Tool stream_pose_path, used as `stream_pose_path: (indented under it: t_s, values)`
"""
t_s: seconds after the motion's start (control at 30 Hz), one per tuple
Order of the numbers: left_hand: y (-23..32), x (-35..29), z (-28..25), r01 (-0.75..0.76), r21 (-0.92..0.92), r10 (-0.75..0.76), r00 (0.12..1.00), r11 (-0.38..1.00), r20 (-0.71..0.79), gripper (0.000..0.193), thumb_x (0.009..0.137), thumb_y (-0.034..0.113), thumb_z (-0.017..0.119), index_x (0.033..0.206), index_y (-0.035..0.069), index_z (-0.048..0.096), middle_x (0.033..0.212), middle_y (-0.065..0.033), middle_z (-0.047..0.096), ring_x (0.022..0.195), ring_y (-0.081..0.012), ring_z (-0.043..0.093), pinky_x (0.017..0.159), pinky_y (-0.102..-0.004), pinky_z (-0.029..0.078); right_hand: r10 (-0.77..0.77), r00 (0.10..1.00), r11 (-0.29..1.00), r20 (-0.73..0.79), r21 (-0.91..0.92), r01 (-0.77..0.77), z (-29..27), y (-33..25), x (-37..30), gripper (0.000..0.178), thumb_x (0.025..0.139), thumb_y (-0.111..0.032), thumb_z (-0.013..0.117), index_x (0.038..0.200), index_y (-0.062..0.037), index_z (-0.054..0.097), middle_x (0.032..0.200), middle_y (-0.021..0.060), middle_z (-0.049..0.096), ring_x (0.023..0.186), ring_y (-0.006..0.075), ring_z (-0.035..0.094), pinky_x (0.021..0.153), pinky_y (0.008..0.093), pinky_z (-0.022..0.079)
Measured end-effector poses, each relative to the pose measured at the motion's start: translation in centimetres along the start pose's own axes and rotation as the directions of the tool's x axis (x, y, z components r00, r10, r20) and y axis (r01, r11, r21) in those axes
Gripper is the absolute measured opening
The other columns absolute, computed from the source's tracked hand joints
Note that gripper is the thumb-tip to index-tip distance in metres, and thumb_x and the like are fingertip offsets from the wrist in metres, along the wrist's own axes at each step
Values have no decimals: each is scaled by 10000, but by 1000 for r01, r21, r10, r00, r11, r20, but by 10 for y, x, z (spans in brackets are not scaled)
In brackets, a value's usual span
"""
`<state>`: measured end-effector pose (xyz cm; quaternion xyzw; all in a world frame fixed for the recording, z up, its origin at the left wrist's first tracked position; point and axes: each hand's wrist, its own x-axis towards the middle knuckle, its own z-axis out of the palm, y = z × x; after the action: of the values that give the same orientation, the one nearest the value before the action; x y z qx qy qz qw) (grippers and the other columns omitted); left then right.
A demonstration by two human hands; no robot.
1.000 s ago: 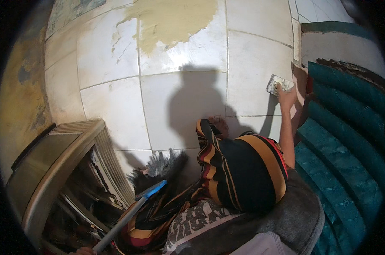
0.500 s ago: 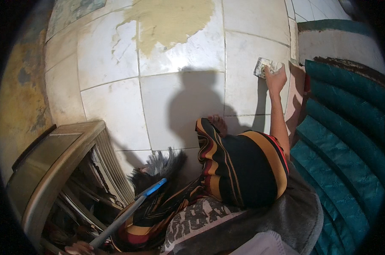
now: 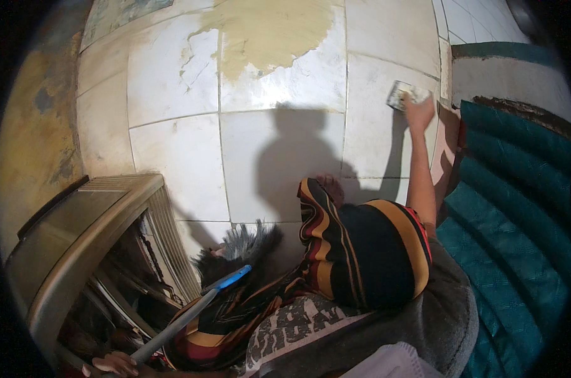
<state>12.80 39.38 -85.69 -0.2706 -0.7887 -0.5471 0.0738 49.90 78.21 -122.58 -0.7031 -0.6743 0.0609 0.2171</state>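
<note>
At the upper right, my right hand [image 3: 419, 112] grips a small flat rectangular piece [image 3: 397, 94], pale and mottled with a dark edge. It is at the white tiled floor; whether it touches the tile I cannot tell. My left hand [image 3: 115, 364] is at the lower left, its fingers round the grey handle of a broom [image 3: 188, 318]. A blue collar joins that handle to dark and grey bristles, which spread over the tiles near my feet. Striped cloth covers my bent knees, and one bare foot [image 3: 328, 188] shows beyond it.
A tan patch [image 3: 270, 34] spreads over the far tiles. On the left stands a worn cabinet-like frame [image 3: 93, 233] with an open, cluttered inside. Ridged teal covering [image 3: 512, 227] runs along the right side. A stained yellowish surface [image 3: 43, 120] lies at far left.
The view has shifted slightly, so most things appear a little further right. My right hand still holds the flat piece close to the same tile. More of my left hand shows on the broom handle.
</note>
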Motion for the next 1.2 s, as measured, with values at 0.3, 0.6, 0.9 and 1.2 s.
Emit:
stream_pose_path:
  t_s: [0.3, 0.6, 0.9, 1.2]
  values:
    - [10, -7, 3, -16, -17, 15, 999, 1000, -42, 450, 896, 443, 304, 1049, 42, 437, 528, -8, 352, 337, -67, 246, 287, -215, 231, -53, 993, 997, 102, 64, 46, 27, -31, 22, 557, 597, -242, 717, 1023, 42, 498, 900, 226, 585, 881, 330, 570, 772, 378, 439]
    - [13, -7, 16, -13, 20, 15, 995, 1000, -98, 504, 880, 491, 302, 1028, 31, 446, 510, -4, 284, 343, -90, 261, 302, -225, 259, -76, 979, 997, 187, 39, 70, 23, -56, 28, 592, 591, -246, 705, 1067, 29, 486, 913, 207, 592, 870, 336, 571, 771, 369, 443]
    - [32, -10, 8, -25, 153, 40, 994, 988, -98, 469, 884, 477, 298, 1058, 63, 435, 543, 10, 323, 354, -64, 249, 312, -206, 252, 236, 962, 951, 134, 172, -258, -13, 76, 17, 692, 584, -199, 754, 1147, -13, 396, 945, 177, 539, 839, 287, 540, 749, 363, 437]
    - [30, -4, 20, 92, -52, -90, 995, 994, 42, 456, 877, 485, 312, 1040, 69, 399, 576, -6, 350, 360, -76, 271, 321, -203, 257, -177, 889, 962, 423, -118, 248, -74, 30, 16, 613, 624, -246, 706, 1165, -83, 470, 1241, 278, 263, 1119, 413, 337, 916, 417, 332]
